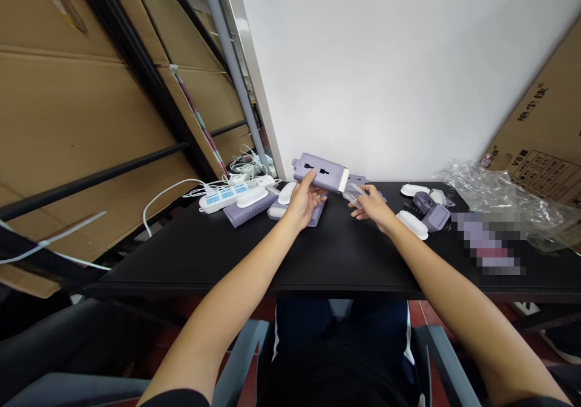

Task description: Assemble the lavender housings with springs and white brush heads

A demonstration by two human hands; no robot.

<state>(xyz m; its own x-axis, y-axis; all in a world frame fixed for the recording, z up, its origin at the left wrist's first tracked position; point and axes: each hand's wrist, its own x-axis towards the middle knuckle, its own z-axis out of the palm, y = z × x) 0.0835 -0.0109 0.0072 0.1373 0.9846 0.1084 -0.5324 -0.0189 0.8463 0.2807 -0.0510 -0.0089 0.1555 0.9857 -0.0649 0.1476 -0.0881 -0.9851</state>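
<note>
The left hand (302, 206) grips a purple casing (334, 173) above the black table (336, 255); at the casing's right end, the right hand (371, 204) pinches a clear piece (354, 192); this 2-handed fitting or separating seemingly calls for steady alignment.

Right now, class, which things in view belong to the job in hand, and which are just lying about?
In the job:
- purple case, in the left hand
- clear piece, in the right hand, near the case's white end
- perhaps the loose purple parts

Lying about, it seems:
- power strip
- crumpled clear plastic
- V6 cardboard box
</note>
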